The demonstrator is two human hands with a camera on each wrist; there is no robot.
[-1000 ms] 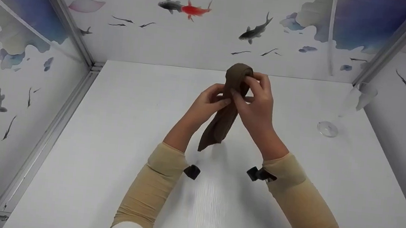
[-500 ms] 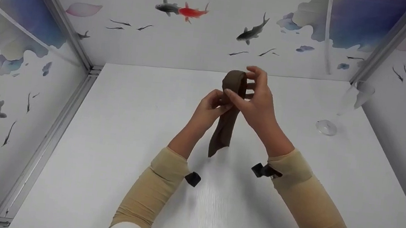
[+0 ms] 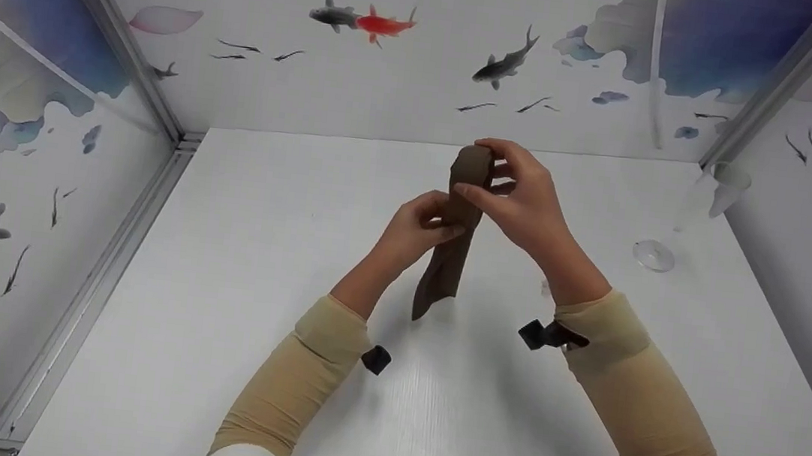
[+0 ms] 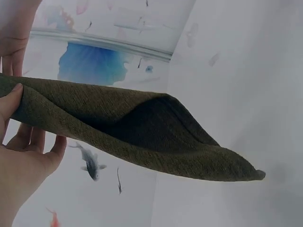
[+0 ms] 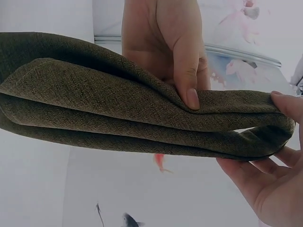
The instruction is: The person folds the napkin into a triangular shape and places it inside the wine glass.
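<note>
A brown woven cloth napkin [image 3: 450, 259], folded into a long strip, is held up above the white table. Its top end bends over into a rounded loop. My left hand [image 3: 415, 229] pinches the strip around its middle, thumb in front and fingers behind. Higher up, my right hand [image 3: 530, 196] holds the looped end, its thumb across the front. In the left wrist view the napkin's loose lower end [image 4: 165, 137] opens into a hollow pocket with a pointed tip. Several stacked layers of the napkin [image 5: 109, 94] show in the right wrist view.
A clear stemmed glass [image 3: 653, 255] stands at the right rear of the white table [image 3: 232, 300]. White panels [image 3: 404, 99] with painted fish enclose the table at the back and sides. A black wrist camera [image 3: 377, 359] sits on each sleeve.
The right fingers, raised off the loop half a second ago, now rest over its top again. Both hands have come slightly lower with the napkin, and the right forearm has shifted right.
</note>
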